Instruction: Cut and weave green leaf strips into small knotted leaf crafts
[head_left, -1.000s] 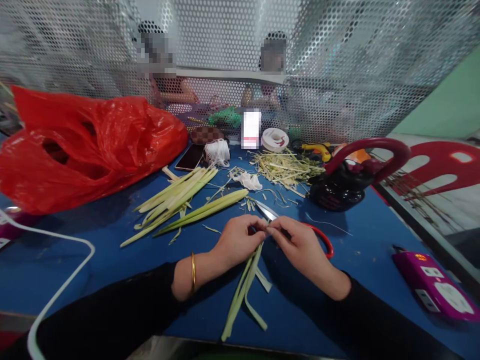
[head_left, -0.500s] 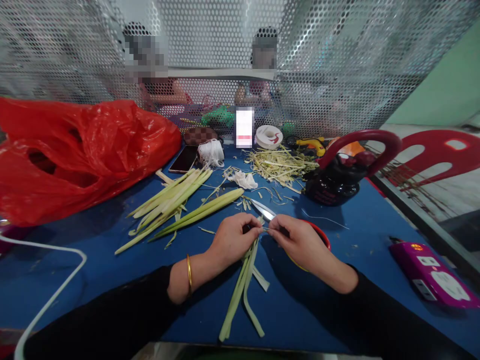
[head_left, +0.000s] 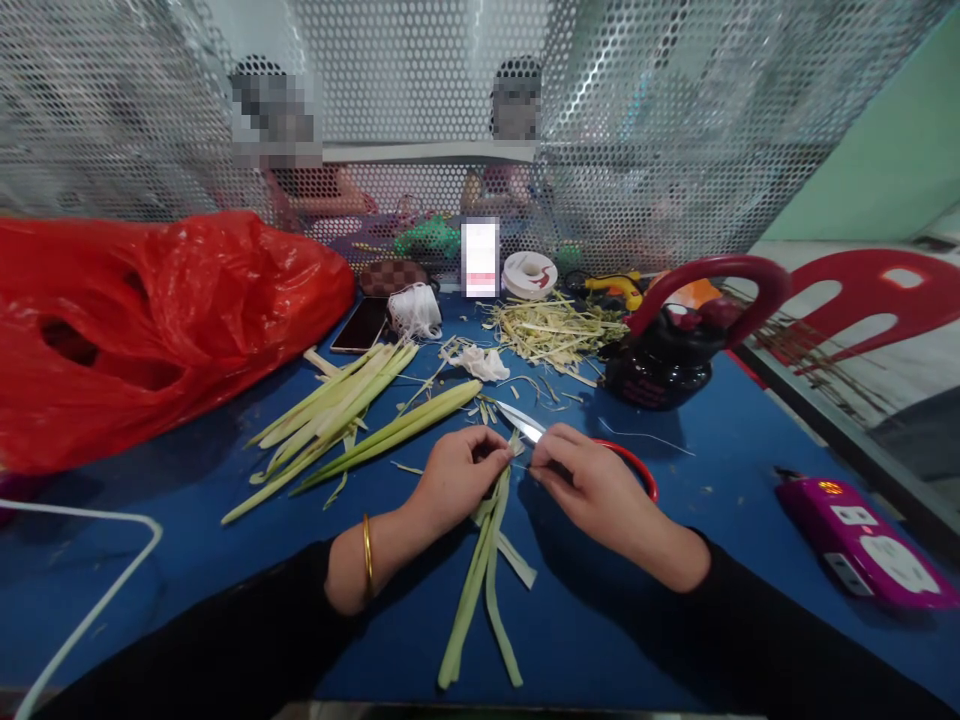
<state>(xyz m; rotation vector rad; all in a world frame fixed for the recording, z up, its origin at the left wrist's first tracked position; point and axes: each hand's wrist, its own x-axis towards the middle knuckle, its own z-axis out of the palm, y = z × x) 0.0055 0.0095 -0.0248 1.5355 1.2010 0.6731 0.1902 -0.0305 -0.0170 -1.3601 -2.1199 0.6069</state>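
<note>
My left hand [head_left: 466, 472] pinches the top of a small bunch of pale green leaf strips [head_left: 480, 580], whose long ends hang down and spread over the blue table [head_left: 600, 630]. Close to its right, the fingers of my right hand [head_left: 581, 490] are pressed together on what looks like a thin pale thread, seen only faintly between the two hands. Scissors [head_left: 517, 420] with red handles lie on the table, partly hidden behind and under my right hand. Beyond my left hand lie longer green leaves [head_left: 405, 430] and a looser pile of pale leaves [head_left: 330, 410].
A red plastic bag [head_left: 187, 320] fills the left side. At the back are a phone [head_left: 364, 325], a white thread spool [head_left: 414, 310], a ribbon roll [head_left: 529, 275] and dry scraps [head_left: 555, 330]. A black flask [head_left: 660, 365] and a purple power strip [head_left: 862, 550] stand right.
My right hand has drawn slightly apart from my left hand, and its fingers are curled closer. The left hand keeps its pinch on the strips. The whole view has shifted slightly.
</note>
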